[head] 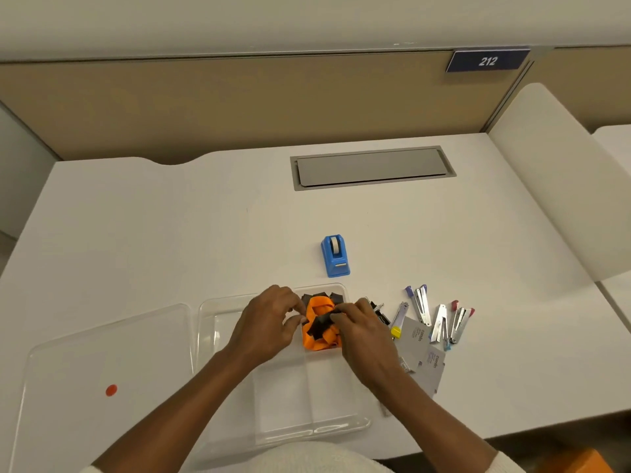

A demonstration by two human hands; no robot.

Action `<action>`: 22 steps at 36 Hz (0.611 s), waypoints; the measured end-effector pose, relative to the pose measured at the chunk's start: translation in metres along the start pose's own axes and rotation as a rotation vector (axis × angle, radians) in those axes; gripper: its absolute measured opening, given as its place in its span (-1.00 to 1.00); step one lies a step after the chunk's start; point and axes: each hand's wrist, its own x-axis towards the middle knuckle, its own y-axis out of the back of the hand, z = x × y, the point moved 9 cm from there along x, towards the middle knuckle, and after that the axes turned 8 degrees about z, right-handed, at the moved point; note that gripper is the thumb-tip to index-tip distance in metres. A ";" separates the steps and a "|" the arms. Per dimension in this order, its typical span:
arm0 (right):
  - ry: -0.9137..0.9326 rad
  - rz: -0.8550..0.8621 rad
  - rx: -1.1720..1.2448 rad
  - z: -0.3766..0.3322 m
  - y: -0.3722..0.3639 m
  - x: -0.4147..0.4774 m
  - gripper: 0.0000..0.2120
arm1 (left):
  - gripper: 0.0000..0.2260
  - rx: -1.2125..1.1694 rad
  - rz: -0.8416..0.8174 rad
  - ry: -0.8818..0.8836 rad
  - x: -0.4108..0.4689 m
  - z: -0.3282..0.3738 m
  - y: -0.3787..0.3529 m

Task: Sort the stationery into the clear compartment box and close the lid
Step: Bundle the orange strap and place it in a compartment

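Pinching one black strip [322, 323] with both hands over the box [235, 336].
Left hand [269, 322] and right hand [362, 332] each keep a closed grip on it above orange tape [321, 339] in the far right compartment; one lid [102, 363], one dispenser [335, 256], about five staplers [440, 319], two cards [423, 353] on the table [170, 233].

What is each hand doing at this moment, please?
Left hand: fingers pinched on the orange and black bundle in the clear box.
Right hand: closed on the same bundle's black strip.

An office cubicle or study carrel. A white desk [170, 233] holds a grey cable hatch [372, 167] at twelve o'clock. Tan partitions [239, 97] carry a "212" number plate [487, 61] at one o'clock.
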 end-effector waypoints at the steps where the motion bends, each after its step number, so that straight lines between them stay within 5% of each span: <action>1: -0.017 -0.070 -0.033 0.003 -0.008 0.002 -0.74 | -0.91 0.007 -0.001 -0.001 -0.008 0.003 -0.001; 11: 0.008 -0.363 -0.155 -0.031 -0.057 0.010 -0.73 | -0.86 0.160 -0.072 0.041 -0.076 0.001 -0.013; 17: -0.070 -0.414 -0.183 -0.034 -0.051 0.019 -0.75 | -0.41 0.283 -0.090 -0.072 -0.094 -0.002 -0.018; 22: -0.066 -0.357 -0.211 -0.028 -0.024 0.016 -0.71 | -0.37 0.246 -0.040 -0.111 -0.093 -0.004 -0.017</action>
